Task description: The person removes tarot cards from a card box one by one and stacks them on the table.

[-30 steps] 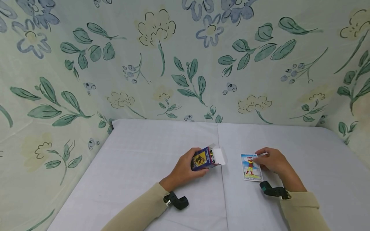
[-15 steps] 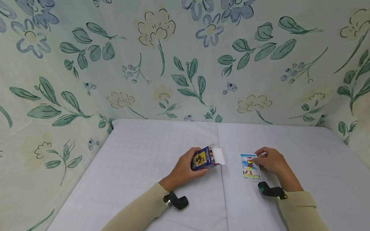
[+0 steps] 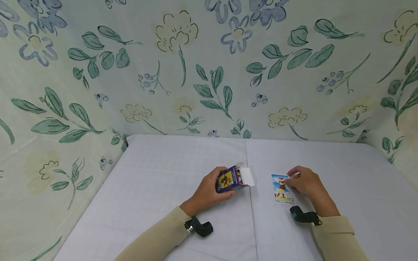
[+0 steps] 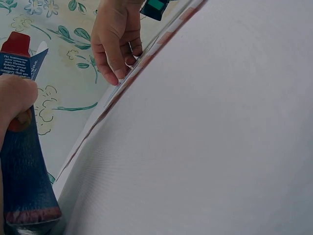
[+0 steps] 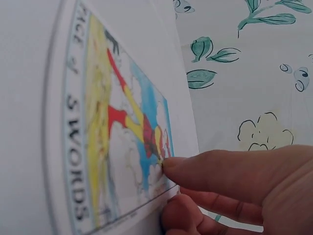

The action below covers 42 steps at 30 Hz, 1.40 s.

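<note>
Around the blue tarot card box [image 3: 226, 180] my left hand [image 3: 205, 190] is wrapped, thumb along its near side. The box tilts to the right, its white flap [image 3: 247, 177] folded out and cards partly showing in the mouth. In the left wrist view the box [image 4: 24, 166] stands upright at the left edge. My right hand [image 3: 307, 183] pinches the upper right edge of a tarot card [image 3: 281, 192], picture side up, close over the cloth. The right wrist view shows "Page of Swords" on the card [image 5: 127, 132], with the thumb [image 5: 195, 169] on its face and the fingers at its edge.
A white cloth [image 3: 163, 163] with a crease down its middle covers the table. Behind and at the sides hangs a curtain [image 3: 209, 54] printed with flowers and leaves. Black cameras [image 3: 200, 227] are strapped to both wrists.
My right hand and forearm have shifted slightly left, and the tarot card has slid a little left with them. The left hand and the box have stayed put.
</note>
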Tool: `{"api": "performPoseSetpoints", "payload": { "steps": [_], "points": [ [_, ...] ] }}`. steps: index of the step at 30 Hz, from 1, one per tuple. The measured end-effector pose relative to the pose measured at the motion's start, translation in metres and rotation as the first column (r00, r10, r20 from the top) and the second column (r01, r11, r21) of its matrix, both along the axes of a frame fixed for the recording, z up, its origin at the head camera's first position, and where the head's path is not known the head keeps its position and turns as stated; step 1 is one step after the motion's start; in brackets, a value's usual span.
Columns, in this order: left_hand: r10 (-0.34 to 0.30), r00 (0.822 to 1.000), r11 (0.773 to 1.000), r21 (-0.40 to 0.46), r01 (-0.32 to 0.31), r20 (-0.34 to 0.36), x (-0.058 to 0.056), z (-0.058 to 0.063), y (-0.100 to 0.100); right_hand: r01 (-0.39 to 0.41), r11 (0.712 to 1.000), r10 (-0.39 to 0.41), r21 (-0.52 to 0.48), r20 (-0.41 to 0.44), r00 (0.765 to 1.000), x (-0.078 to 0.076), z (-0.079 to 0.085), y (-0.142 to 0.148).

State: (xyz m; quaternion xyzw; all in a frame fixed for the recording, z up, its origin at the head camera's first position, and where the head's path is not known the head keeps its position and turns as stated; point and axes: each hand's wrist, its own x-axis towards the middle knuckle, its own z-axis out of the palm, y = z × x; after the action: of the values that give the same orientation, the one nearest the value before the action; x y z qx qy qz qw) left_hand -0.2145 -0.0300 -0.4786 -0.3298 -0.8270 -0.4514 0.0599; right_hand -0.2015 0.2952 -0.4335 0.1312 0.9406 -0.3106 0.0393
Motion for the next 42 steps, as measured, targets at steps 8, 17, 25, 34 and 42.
{"api": "performPoseSetpoints", "payload": {
  "steps": [8, 17, 25, 34, 42],
  "points": [
    [-0.003, 1.0, 1.0, 0.004, 0.003, -0.005, 0.0, 0.0, 0.0, -0.004, 1.0, 0.004, 0.004, 0.001, 1.0, 0.001, 0.001, 0.0],
    [0.001, 1.0, 1.0, -0.002, -0.001, -0.013, 0.0, 0.0, 0.002, -0.01, 1.0, 0.01, 0.012, 0.001, 1.0, 0.001, 0.001, 0.002],
    [-0.002, 1.0, 1.0, 0.0, 0.002, -0.006, 0.001, 0.002, 0.003, -0.026, 0.999, 0.026, 0.019, -0.017, 1.0, 0.003, 0.007, 0.003],
    [0.002, 1.0, 1.0, 0.013, -0.002, 0.009, 0.001, 0.004, 0.002, -0.054, 0.998, 0.055, 0.015, -0.102, 0.993, -0.011, -0.006, 0.011],
    [0.018, 1.0, 1.0, 0.012, -0.018, 0.001, 0.002, 0.003, 0.0, -0.07, 0.997, 0.074, 0.026, -0.202, 0.977, -0.02, -0.011, 0.008]
  ]
}}
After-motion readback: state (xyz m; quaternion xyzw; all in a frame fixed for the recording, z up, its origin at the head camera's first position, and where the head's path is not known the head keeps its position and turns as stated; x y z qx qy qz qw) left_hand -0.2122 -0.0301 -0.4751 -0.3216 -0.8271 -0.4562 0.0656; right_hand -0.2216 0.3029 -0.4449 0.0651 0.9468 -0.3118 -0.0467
